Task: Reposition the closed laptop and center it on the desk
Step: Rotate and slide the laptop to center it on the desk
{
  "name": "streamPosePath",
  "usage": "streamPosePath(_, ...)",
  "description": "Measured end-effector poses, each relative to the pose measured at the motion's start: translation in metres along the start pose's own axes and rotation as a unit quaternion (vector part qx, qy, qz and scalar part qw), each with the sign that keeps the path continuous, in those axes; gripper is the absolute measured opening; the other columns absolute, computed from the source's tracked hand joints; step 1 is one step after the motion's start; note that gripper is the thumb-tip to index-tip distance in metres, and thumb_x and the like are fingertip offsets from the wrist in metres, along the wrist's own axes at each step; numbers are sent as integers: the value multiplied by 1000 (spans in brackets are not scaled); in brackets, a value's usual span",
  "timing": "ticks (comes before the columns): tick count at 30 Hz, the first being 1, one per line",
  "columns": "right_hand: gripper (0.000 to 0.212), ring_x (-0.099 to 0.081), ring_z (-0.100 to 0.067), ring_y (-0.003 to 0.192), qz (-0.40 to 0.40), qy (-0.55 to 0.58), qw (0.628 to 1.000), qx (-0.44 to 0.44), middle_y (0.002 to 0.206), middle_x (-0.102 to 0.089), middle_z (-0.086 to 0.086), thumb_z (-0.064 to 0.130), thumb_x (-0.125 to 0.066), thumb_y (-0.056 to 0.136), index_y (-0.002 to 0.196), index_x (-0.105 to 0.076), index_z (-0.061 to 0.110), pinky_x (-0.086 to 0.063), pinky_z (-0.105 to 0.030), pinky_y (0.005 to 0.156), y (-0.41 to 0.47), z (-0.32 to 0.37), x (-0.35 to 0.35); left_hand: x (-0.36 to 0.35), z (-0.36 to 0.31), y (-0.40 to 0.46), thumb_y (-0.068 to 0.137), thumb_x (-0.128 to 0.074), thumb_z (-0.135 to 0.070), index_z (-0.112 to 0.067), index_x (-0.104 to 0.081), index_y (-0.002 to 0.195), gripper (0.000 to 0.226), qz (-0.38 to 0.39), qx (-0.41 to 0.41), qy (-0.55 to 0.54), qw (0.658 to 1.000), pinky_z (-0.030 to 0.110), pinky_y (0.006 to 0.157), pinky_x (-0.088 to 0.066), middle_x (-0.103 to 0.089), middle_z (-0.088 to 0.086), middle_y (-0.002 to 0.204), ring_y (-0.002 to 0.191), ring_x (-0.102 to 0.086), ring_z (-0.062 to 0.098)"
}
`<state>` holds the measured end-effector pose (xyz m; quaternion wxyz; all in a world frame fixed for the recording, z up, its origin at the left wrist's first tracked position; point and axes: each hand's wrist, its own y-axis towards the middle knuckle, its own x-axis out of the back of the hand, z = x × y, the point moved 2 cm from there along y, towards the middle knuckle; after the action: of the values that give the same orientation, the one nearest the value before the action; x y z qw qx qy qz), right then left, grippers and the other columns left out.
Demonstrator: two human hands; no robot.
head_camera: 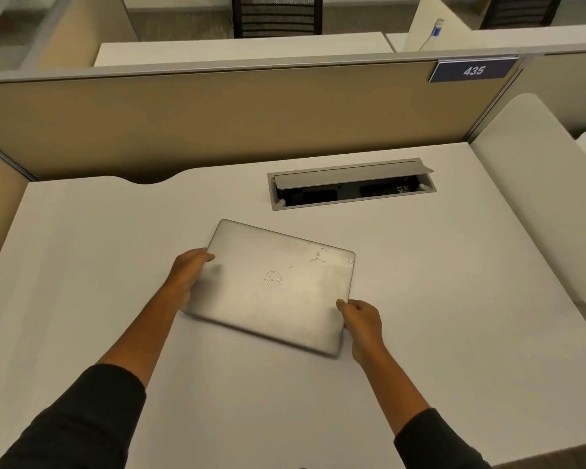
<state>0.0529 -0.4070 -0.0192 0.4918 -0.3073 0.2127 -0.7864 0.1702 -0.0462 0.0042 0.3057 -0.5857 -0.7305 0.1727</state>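
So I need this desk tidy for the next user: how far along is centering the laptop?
Done: the silver closed laptop is shut and already near the middle of the white desk. In hand: the left hand grips its left edge, the right hand its near right corner. Left: it sits skewed to the desk edges, so it needs squaring up and releasing.

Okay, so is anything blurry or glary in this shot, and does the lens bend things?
Head view: the laptop has motion blur along its near edge, by the left hand and right hand; soft warm glare on its lid; the wide lens bows the partition and desk edges; the far background looks soft.
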Motion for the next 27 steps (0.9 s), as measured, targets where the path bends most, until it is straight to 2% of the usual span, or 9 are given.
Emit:
streamPosePath(2, 31, -48, -26, 75, 2, 37, 999, -19, 72, -52, -12, 19, -72, 90, 68, -59, 1, -52, -43, 75, 1, 1, 0, 3, 5, 1, 91, -71, -22, -15, -63, 143, 53, -6, 1, -12, 1000, 44, 120, -40, -60, 5, 149, 139, -53, 27)
streamPosePath(4, 34, -61, -33, 86, -4, 82, 996, -38, 98, -70, -31, 17, -75, 90, 95, -67, -15, -56, -54, 96, 4, 2, 1, 5, 11, 2, 90, -72, -22, -12, -68, 135, 46, -23, 10, -37, 999, 46, 120, -41, -64, 8, 145, 137, -56, 30)
streamPosePath(6, 44, -60, -31, 86, -17, 97, 994, -41, 116, -64, -39, 17, -76, 89, 106, -62, -22, -57, -50, 94, 6, 1, 2, 7, 18, 0, 89, -73, -24, -9, -71, 130, 43, -36, 20, -58, 997, 47, 118, -43, -67, 12, 140, 135, -59, 32)
streamPosePath(7, 47, -56, -29, 84, -23, 99, 994, -38, 113, -64, -41, 17, -76, 89, 107, -60, -23, -55, -45, 85, 8, 0, 3, 7, 21, -2, 89, -73, -25, -9, -71, 129, 43, -38, 19, -64, 997, 48, 118, -44, -68, 12, 139, 134, -59, 32)
streamPosePath(9, 41, -55, -27, 84, -30, 103, 993, -40, 92, -65, -31, 19, -77, 88, 96, -64, -19, -49, -39, 76, 13, 3, 3, 7, 26, -5, 90, -73, -25, -9, -71, 130, 43, -36, 14, -70, 997, 48, 118, -44, -69, 10, 138, 134, -60, 30)
streamPosePath(11, 28, -61, -27, 86, -35, 110, 992, -45, 91, -68, -16, 20, -78, 86, 89, -72, -7, -51, -38, 76, 19, 11, 6, 4, 30, -8, 90, -73, -26, -11, -70, 132, 45, -35, 15, -76, 996, 47, 118, -44, -68, 9, 139, 133, -60, 29)
streamPosePath(17, 33, -65, -31, 96, -50, 94, 993, -48, 113, -74, -21, 25, -79, 85, 99, -73, -4, -52, -39, 78, 43, 40, 14, -8, 40, -21, 90, -72, -29, -9, -68, 135, 48, -36, 12, -85, 996, 50, 117, -45, -68, 11, 138, 131, -61, 33)
streamPosePath(21, 32, -62, -27, 91, -55, 70, 995, -39, 112, -73, -20, 29, -77, 85, 97, -72, 0, -50, -36, 73, 53, 56, 16, -14, 48, -31, 92, -72, -28, -8, -63, 140, 53, -35, 12, -95, 995, 48, 117, -45, -66, 10, 141, 132, -60, 31)
streamPosePath(27, 36, -63, -28, 97, -57, 53, 997, -21, 104, -69, -11, 32, -76, 88, 106, -70, 2, -50, -34, 76, 64, 74, 17, -23, 48, -42, 95, -69, -29, -8, -63, 140, 50, -31, 24, -129, 991, 48, 116, -47, -67, 11, 139, 130, -61, 32)
